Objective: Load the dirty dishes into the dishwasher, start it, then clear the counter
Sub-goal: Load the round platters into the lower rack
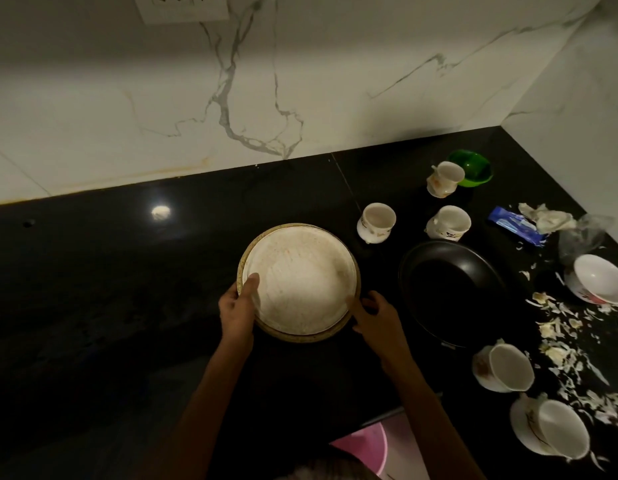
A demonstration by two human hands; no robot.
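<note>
Head view: a stack of dirty plates (300,282) on the tabletop (110,271) is gripped at its rim by the left hand (236,311) and right hand (373,311). Cups (376,221), a pan (451,292) and scraps (560,344) are left unloaded; loading is judged barely begun.

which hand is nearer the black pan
Right. The right hand is at the plate stack's right edge, just left of the black pan; the left hand grips the far side.

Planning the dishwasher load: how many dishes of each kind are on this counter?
White ceramic cups: 5
Stacked round plates: 2
Black frying pan: 1
White ceramic bowl: 1
Green plastic bowl: 1
Total: 10
</note>
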